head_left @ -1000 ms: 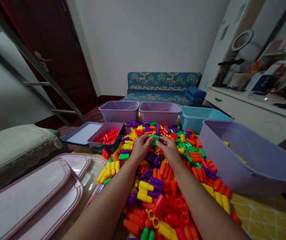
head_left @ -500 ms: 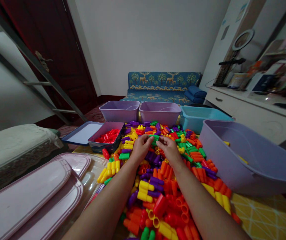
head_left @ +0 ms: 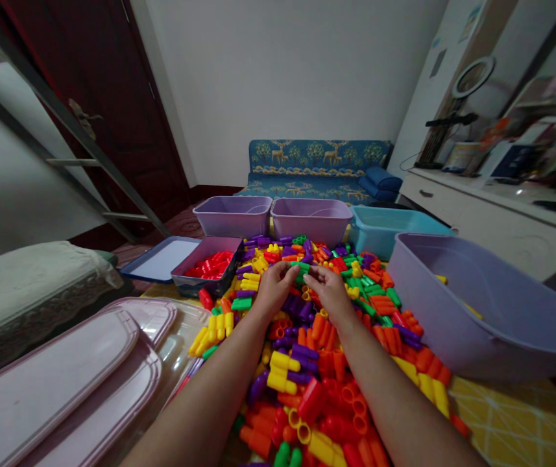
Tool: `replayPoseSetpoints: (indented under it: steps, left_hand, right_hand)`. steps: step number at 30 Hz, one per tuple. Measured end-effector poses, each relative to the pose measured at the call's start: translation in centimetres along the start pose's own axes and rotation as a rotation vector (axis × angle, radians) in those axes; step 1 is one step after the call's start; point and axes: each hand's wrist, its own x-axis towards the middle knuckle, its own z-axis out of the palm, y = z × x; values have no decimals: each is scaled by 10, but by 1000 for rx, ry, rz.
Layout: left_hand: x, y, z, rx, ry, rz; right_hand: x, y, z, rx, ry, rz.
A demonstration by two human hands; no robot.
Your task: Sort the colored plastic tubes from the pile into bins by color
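Observation:
Between my fingertips, over the middle of the pile, is a green plastic toy piece. My left hand pinches its left side, and my right hand grips its right side. Beneath both hands spreads a heap of bullet-shaped plastic building pieces in red, orange, yellow, green and purple, many joined side by side. A yellow joined piece lies between my forearms. My fingers partly cover the green piece, so its full shape is hidden.
Two purple bins and a blue bin line the far side. A large purple bin with a few yellow pieces stands right. Left are a box of red pieces, a blue-rimmed lid and stacked pale lids.

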Motion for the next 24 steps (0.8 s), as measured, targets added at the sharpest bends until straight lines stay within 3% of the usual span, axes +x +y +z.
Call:
replayPoseSetpoints:
  steps: [24]
  left_hand:
    - [-1, 0, 0, 21, 20, 32]
  right_hand:
    - [0, 2, -1, -22, 11, -1]
